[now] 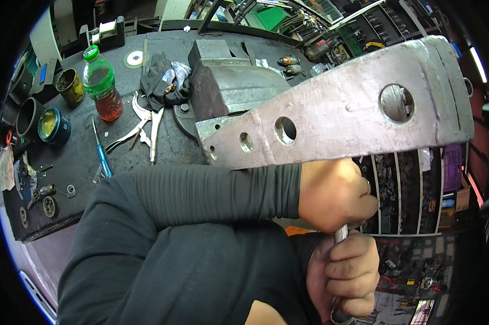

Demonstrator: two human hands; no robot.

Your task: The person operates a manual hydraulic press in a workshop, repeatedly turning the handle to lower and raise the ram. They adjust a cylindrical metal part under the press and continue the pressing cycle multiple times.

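Note:
A long tapered steel piece (331,116) with several round holes juts out toward the right from the bench vise (239,81). Just under its lower edge is my left hand (339,195), closed in a fist. Below it, my right hand (350,273) wraps its fingers round a shiny metal rod (340,233). The rod's upper end runs up into my left fist, and a rounded metal end shows beneath my right hand. Its kind is hidden by my fingers. My left forearm, in a dark sleeve, crosses in front of the bench.
On the dark workbench (174,46) lie locking pliers (147,127), a blue-handled screwdriver (102,154), a green-capped bottle (100,81), a dark cloth (156,81) and a small gear (50,206). Open cans stand at the left. Shelves of parts (407,189) line the right side.

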